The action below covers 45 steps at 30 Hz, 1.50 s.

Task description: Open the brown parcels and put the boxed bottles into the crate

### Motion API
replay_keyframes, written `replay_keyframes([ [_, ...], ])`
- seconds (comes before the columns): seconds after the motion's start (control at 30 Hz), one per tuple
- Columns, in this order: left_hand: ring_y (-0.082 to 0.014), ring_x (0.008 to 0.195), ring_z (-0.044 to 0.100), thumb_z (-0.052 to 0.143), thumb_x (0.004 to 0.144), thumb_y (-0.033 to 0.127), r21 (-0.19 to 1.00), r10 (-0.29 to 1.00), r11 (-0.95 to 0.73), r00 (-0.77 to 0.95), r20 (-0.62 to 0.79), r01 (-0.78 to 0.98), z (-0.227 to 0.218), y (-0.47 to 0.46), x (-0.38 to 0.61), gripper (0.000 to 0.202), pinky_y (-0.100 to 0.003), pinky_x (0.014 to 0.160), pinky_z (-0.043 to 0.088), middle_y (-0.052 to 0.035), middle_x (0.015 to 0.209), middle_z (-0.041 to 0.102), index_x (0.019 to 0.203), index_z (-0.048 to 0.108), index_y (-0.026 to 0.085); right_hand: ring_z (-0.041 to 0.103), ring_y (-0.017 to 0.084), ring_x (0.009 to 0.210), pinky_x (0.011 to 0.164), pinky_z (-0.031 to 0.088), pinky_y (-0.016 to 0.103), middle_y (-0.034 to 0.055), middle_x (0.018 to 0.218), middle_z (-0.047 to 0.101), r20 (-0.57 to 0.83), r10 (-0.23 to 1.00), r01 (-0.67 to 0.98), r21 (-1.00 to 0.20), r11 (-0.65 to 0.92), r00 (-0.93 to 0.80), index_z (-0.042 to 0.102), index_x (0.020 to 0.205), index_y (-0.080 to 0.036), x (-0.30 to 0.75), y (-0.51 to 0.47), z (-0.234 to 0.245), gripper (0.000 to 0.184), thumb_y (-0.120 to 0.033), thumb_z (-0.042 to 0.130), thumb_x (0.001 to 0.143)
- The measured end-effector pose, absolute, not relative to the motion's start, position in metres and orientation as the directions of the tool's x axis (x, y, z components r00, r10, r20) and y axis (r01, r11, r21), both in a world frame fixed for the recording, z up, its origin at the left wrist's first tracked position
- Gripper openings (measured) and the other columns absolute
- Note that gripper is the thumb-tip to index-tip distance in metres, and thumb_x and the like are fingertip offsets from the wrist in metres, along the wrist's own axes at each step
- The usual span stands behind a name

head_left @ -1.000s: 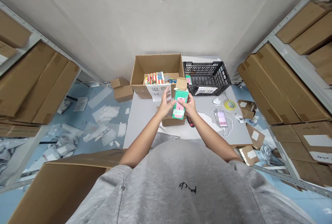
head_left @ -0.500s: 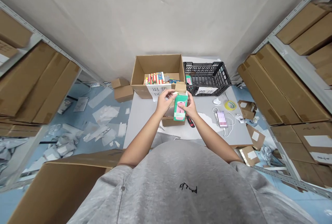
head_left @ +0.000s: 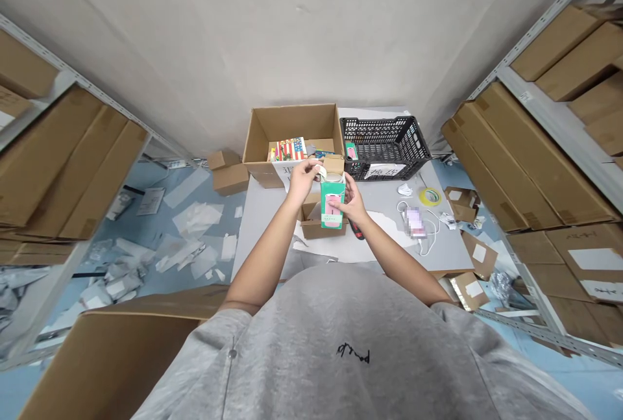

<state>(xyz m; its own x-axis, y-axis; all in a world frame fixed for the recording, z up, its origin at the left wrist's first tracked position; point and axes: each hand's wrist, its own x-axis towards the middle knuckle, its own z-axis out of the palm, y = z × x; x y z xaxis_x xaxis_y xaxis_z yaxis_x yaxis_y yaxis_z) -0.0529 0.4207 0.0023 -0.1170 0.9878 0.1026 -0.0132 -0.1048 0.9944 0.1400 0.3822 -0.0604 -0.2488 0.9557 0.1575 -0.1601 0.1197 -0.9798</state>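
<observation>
My right hand (head_left: 351, 200) is closed around a small green box (head_left: 331, 209) with a pink picture on its front, holding it upright with the thumb across the front. The box top is open, and something pale shows inside. At its top left corner my left hand (head_left: 302, 180) pinches a curved white piece (head_left: 322, 172); whether this is a flap or part of the contents I cannot tell. Beneath the green box, an open small cardboard box (head_left: 311, 228) rests on the table. A red and black tool (head_left: 357, 232), partly hidden, lies by my right hand.
Behind my hands stand a large open carton (head_left: 253, 141) with colourful packages and a black plastic crate (head_left: 389, 170) holding a green box. Yellow tape (head_left: 430, 197), a phone (head_left: 415, 222) with a white cable and crumpled paper lie at right. Carton-filled shelves flank both sides; paper litters the floor.
The green box's top now shows open. My left hand has risen slightly with the white piece between its fingers. Both hands and box appear a little further left.
</observation>
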Motion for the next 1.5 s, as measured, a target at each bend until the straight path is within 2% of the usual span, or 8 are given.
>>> replay_keyframes([
  [0.13, -0.0166, 0.076, 0.067, 0.083, 0.079, 0.032, 0.975, 0.951, -0.187, -0.227, 0.211, 0.121, 0.003, 0.419, -0.052, 0.021, -0.030, 0.072, 0.056, -0.0031, 0.083, 0.072, 0.093, 0.073, 0.020, 0.056, 0.034, 0.143, 0.118, 0.049, 0.048, 0.0130, 0.166, 0.045, 0.159, 0.951, -0.117, -0.984, 0.132, -0.264, 0.034, 0.165, -0.032, 0.138, 0.381, -0.060, 0.129, -0.060, 0.099, 0.057],
  [0.37, -0.0214, 0.088, 0.067, 0.079, 0.087, 0.040, 0.904, 0.961, -0.245, -0.032, 0.273, 0.351, 0.018, 0.408, -0.055, 0.018, -0.035, 0.081, 0.054, -0.0052, 0.091, 0.074, 0.087, 0.080, 0.022, 0.055, 0.034, 0.144, 0.120, 0.047, 0.049, 0.0135, 0.162, 0.049, 0.181, 0.955, -0.086, -0.983, 0.165, -0.235, 0.037, 0.163, -0.030, 0.137, 0.377, -0.060, 0.122, -0.058, 0.098, 0.061],
  [0.6, -0.0298, 0.111, 0.058, 0.078, 0.089, 0.048, 0.631, 0.922, -0.353, 0.141, 0.361, 0.691, 0.045, 0.392, -0.057, 0.024, -0.042, 0.096, 0.050, -0.0086, 0.103, 0.066, 0.083, 0.082, 0.025, 0.054, 0.035, 0.144, 0.121, 0.046, 0.050, 0.0153, 0.159, 0.052, 0.203, 0.962, -0.047, -0.979, 0.197, -0.184, 0.040, 0.161, -0.027, 0.138, 0.377, -0.063, 0.120, -0.059, 0.098, 0.061],
  [0.73, -0.0280, 0.102, 0.063, 0.076, 0.090, 0.048, 0.695, 0.945, -0.296, 0.094, 0.314, 0.655, 0.049, 0.398, -0.056, 0.031, -0.042, 0.091, 0.052, -0.0092, 0.098, 0.068, 0.071, 0.078, 0.023, 0.056, 0.035, 0.143, 0.119, 0.047, 0.050, 0.0147, 0.157, 0.054, 0.219, 0.958, -0.021, -0.976, 0.219, -0.183, 0.039, 0.162, -0.028, 0.137, 0.376, -0.064, 0.118, -0.059, 0.096, 0.063],
  [0.87, -0.0254, 0.089, 0.067, 0.086, 0.077, 0.046, 0.859, 0.975, -0.182, -0.026, 0.221, 0.478, 0.038, 0.410, -0.056, 0.031, -0.041, 0.086, 0.054, -0.0071, 0.085, 0.071, 0.063, 0.073, 0.022, 0.056, 0.034, 0.143, 0.119, 0.048, 0.051, 0.0144, 0.158, 0.053, 0.235, 0.956, -0.012, -0.971, 0.237, -0.177, 0.036, 0.163, -0.029, 0.135, 0.376, -0.066, 0.118, -0.058, 0.095, 0.065],
  [1.0, -0.0217, 0.080, 0.069, 0.092, 0.066, 0.040, 0.950, 0.982, -0.108, -0.119, 0.148, 0.292, 0.027, 0.414, -0.057, 0.030, -0.035, 0.073, 0.054, -0.0047, 0.082, 0.074, 0.068, 0.069, 0.021, 0.055, 0.035, 0.144, 0.120, 0.046, 0.051, 0.0143, 0.160, 0.052, 0.214, 0.960, 0.000, -0.976, 0.217, -0.180, 0.038, 0.162, -0.029, 0.135, 0.375, -0.064, 0.118, -0.059, 0.095, 0.064],
  [1.33, -0.0188, 0.075, 0.070, 0.089, 0.069, 0.034, 0.950, 0.971, -0.177, -0.112, 0.211, 0.258, 0.025, 0.409, -0.055, 0.023, -0.032, 0.072, 0.056, -0.0030, 0.082, 0.074, 0.077, 0.072, 0.021, 0.053, 0.036, 0.145, 0.121, 0.044, 0.051, 0.0145, 0.158, 0.053, 0.199, 0.961, 0.003, -0.979, 0.203, -0.190, 0.041, 0.160, -0.029, 0.137, 0.374, -0.056, 0.118, -0.058, 0.098, 0.061],
  [1.5, -0.0197, 0.072, 0.068, 0.084, 0.074, 0.038, 0.959, 0.985, -0.141, -0.067, 0.162, 0.247, 0.014, 0.413, -0.061, 0.021, -0.032, 0.066, 0.055, -0.0045, 0.078, 0.073, 0.070, 0.073, 0.020, 0.052, 0.036, 0.146, 0.120, 0.045, 0.050, 0.0141, 0.158, 0.053, 0.200, 0.962, 0.010, -0.979, 0.206, -0.187, 0.041, 0.160, -0.029, 0.138, 0.372, -0.055, 0.117, -0.058, 0.097, 0.062],
])
